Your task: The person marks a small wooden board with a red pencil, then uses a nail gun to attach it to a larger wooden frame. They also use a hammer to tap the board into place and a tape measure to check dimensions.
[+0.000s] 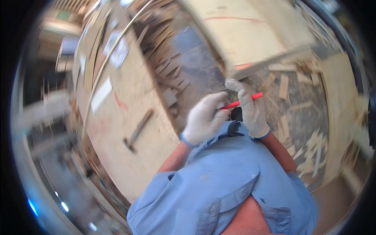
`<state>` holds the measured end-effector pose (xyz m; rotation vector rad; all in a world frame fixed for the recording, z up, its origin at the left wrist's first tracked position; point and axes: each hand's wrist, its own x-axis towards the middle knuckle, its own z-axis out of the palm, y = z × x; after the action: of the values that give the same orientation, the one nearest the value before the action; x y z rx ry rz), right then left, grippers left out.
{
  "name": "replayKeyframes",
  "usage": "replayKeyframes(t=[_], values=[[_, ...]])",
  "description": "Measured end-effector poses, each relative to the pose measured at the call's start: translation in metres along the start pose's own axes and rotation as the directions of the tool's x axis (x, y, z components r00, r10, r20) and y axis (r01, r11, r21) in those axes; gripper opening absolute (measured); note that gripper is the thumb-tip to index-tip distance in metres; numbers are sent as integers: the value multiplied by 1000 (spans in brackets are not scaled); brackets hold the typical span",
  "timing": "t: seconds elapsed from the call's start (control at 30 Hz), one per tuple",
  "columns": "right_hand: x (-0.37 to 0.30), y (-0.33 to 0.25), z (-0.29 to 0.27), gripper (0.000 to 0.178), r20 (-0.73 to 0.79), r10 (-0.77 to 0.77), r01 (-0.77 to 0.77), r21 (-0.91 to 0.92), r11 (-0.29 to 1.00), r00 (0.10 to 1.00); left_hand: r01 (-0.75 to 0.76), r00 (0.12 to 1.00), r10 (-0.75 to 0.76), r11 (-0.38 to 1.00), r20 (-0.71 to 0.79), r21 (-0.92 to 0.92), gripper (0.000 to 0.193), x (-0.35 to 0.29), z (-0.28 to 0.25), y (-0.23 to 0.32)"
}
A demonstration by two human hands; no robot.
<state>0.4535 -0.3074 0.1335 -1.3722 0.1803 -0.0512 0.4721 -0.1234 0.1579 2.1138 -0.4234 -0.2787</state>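
Note:
Both of my hands wear white knitted gloves with blue cuffs and meet in front of my waist. A slim red pencil slants between them. My right hand is closed on it, with the thumb crossing over the shaft. At the other, darker end, the thumb and fingers of my left hand are pinched together; motion blur hides the exact tip. On the board-topped bench to the left lies a hammer, apart from my hands.
A large pale sheet of wood with red marks stands ahead to the right. Wood offcuts and scraps litter the floor. White paper and a long thin strip lie on the left bench. Another wooden panel is at right.

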Motion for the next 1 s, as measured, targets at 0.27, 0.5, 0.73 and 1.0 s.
replayKeyframes(t=[0.27, 0.5, 0.73, 1.0], values=[[5, 79, 103, 46, 565, 256, -179, -189, 965, 784, 448, 771, -490, 871, -407, -200, 23, -108, 28, -87], [26, 137, 222, 46, 821, 272, 534, -542, 649, 502, 868, 240, -447, 496, -862, -16, 19, -246, 5, -212], [1, 191, 251, 25, 899, 95, 611, -364, 703, 427, 963, 271, -401, 123, -875, 242, 17, -306, 4, -272], [6, 159, 194, 28, 826, 418, 515, -563, 646, 377, 972, 198, -604, 225, -772, 73, 49, -265, -35, -240]])
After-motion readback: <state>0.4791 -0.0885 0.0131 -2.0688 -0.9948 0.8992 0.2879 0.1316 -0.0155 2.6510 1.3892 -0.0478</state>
